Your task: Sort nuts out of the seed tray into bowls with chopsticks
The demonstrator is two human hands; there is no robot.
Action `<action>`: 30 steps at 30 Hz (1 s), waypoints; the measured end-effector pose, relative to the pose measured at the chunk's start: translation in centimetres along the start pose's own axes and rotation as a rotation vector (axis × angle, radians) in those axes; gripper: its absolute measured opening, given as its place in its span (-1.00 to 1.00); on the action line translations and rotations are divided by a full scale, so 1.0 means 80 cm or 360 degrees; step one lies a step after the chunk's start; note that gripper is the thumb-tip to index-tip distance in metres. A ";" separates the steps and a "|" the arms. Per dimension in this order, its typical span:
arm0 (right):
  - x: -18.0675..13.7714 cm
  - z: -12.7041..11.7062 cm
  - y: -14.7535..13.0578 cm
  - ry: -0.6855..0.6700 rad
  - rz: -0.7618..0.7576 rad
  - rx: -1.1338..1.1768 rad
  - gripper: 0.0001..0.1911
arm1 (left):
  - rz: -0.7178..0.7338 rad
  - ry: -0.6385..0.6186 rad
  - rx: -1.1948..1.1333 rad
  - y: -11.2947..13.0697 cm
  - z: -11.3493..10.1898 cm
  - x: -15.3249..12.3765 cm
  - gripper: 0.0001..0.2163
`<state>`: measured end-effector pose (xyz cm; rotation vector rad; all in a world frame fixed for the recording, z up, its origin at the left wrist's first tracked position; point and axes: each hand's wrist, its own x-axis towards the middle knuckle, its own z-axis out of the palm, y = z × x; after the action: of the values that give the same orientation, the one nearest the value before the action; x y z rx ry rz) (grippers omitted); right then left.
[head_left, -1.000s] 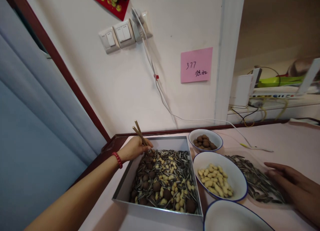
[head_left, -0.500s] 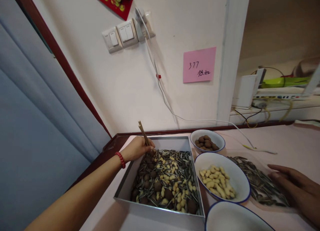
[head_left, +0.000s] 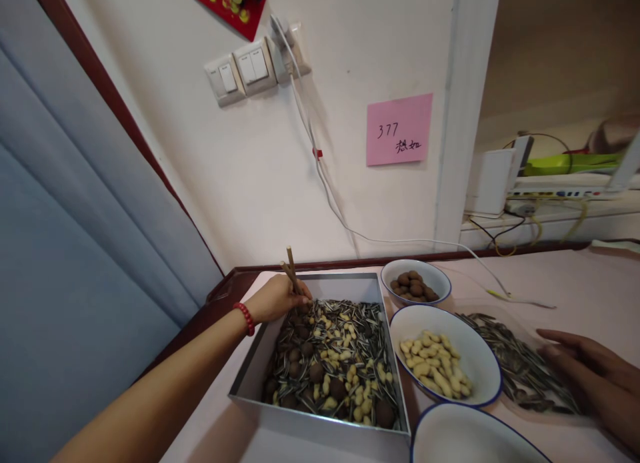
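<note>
My left hand [head_left: 277,299] grips a pair of wooden chopsticks [head_left: 291,271], their tips down in the far left corner of a grey square tray [head_left: 320,424]. The tray holds a mix of sunflower seeds, peanuts and brown round nuts. A red bead bracelet [head_left: 245,318] is on that wrist. My right hand [head_left: 593,374] lies flat, fingers apart, on the edge of a clear tray of sunflower seeds [head_left: 515,363]. Between the trays stands a white bowl of peanuts [head_left: 444,364], and behind it a smaller bowl of brown nuts [head_left: 415,284].
An empty white bowl [head_left: 475,439] sits at the bottom edge. A white cable [head_left: 330,196] runs from the wall socket down across the pink tabletop. A pink note [head_left: 399,129] hangs on the wall. A blue curtain [head_left: 75,249] fills the left. Devices sit on a shelf at right.
The chopsticks' upper ends have shifted slightly as my left hand works them in the tray's far left corner. The view moved a little. My right hand stays on the seed tray.
</note>
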<state>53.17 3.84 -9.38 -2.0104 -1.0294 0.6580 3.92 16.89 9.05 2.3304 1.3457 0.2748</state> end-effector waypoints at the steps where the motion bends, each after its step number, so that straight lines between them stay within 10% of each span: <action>1: 0.000 0.000 0.000 0.0000 0.0000 0.0002 -0.31 | 0.0004 0.0001 0.0007 0.000 0.000 0.000 -0.84; 30: 0.012 0.004 0.021 0.0045 -0.0099 0.0050 -0.39 | 0.0067 0.0141 0.0120 0.008 -0.010 -0.014 -0.84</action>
<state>54.22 4.10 -11.02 -1.9473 -1.0542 0.6075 3.59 15.87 10.13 2.4374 1.3720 0.3500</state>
